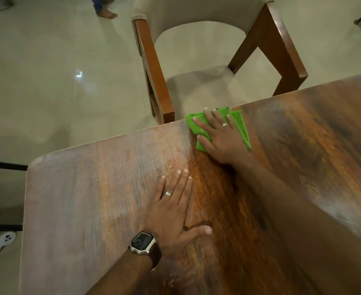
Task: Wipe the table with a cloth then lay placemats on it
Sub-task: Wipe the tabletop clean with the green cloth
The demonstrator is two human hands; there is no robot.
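Note:
A brown wooden table (90,209) fills the lower part of the view. A folded green cloth (240,124) lies at its far edge. My right hand (220,137) presses flat on the cloth with straight, spread fingers. My left hand (175,209) rests flat on the bare tabletop nearer to me, fingers straight, a watch on the wrist. A few damp spots show on the wood between the two hands. No placemats are in view.
A wooden chair (281,50) with a pale cushioned back stands pushed in at the table's far edge. A white controller (4,241) lies on the tiled floor at the left. A person's foot (107,12) is at the top left.

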